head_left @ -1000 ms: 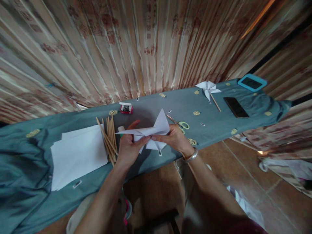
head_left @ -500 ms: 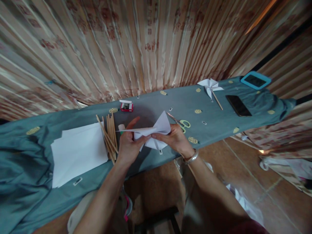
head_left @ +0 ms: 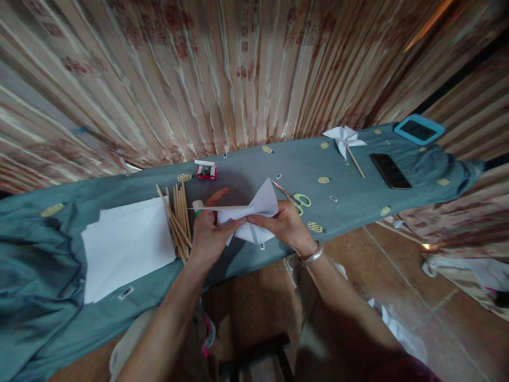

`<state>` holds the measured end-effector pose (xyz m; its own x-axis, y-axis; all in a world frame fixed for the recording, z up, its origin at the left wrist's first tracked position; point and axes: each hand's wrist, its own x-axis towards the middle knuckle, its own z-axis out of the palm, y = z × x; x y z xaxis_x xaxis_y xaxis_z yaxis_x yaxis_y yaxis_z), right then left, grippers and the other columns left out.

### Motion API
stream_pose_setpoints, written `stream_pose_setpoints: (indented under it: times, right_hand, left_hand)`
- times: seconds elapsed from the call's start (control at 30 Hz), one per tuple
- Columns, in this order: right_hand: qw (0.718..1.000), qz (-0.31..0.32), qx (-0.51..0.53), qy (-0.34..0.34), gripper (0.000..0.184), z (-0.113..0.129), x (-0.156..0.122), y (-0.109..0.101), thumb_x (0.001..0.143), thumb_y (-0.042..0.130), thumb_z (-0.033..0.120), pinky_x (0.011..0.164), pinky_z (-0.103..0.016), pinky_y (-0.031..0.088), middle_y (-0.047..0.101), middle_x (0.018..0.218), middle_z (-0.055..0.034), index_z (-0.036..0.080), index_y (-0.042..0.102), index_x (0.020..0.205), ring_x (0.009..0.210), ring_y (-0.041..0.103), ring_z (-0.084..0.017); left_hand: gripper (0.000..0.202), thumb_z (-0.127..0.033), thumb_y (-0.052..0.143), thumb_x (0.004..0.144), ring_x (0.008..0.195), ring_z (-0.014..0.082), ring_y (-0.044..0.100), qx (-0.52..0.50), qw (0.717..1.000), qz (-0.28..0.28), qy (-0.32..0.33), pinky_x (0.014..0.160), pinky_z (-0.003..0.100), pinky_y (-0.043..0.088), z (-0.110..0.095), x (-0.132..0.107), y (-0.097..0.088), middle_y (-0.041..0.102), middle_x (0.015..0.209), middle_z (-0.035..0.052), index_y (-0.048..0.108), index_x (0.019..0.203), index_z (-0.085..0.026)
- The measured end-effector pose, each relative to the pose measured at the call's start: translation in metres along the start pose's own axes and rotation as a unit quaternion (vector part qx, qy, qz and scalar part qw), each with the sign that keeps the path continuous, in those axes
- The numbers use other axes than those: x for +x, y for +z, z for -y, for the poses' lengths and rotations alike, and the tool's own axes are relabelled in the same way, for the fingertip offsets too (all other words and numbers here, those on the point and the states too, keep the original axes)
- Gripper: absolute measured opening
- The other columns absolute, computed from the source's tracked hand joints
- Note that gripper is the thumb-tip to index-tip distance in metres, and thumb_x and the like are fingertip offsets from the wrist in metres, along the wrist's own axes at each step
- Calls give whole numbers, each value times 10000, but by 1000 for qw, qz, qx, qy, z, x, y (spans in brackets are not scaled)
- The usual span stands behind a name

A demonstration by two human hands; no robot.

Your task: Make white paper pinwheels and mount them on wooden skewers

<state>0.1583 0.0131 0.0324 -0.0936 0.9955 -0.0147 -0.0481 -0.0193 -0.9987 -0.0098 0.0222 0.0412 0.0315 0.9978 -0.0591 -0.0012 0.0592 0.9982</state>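
Observation:
A white paper pinwheel (head_left: 264,200) is held over the near edge of the cloth-covered table, between both hands. My left hand (head_left: 210,233) grips its left side, thumb pressed on the paper and index finger stretched out beyond it. On the right side my right hand (head_left: 288,225) pinches the folded paper, its thumb meeting the left thumb near the centre. Scissors (head_left: 298,199) with green handles lie just behind my right hand. A white glue stick (head_left: 198,206) is partly hidden behind my left hand. Whatever the fingers do beneath the paper is hidden.
Wooden sticks (head_left: 181,217) lie beside a stack of white paper (head_left: 129,249) on the left. A small red open box (head_left: 207,171) sits at the back. To the right are a finished pinwheel on a stick (head_left: 345,140), a black phone (head_left: 390,171) and a blue-framed device (head_left: 419,129).
Almost nothing differs. Both hands keep their hold on the paper pinwheel, and the view has shifted very slightly.

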Motion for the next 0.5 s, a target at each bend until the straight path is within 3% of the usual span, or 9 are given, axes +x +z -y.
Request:
stream_pose_setpoints:
  times: [0.33,0.5]
  right_hand:
    - [1000,20,-4,2,306,4,0,-1,628,805,430,479,-219,464,675,663,5,166,723,761,549,568,-113]
    - [1000,23,18,9,267,3,-1,-1,627,814,385,489,-210,463,662,645,20,164,720,744,533,554,-96]
  left_hand:
    - [787,-312,795,604,640,165,624,37,999,20,-4,567,249,479,1,0,-2,685,758,-1,512,1318,-141]
    - [749,-270,795,584,654,153,622,31,999,16,-10,571,240,472,-2,-1,0,706,857,26,548,1276,-126]
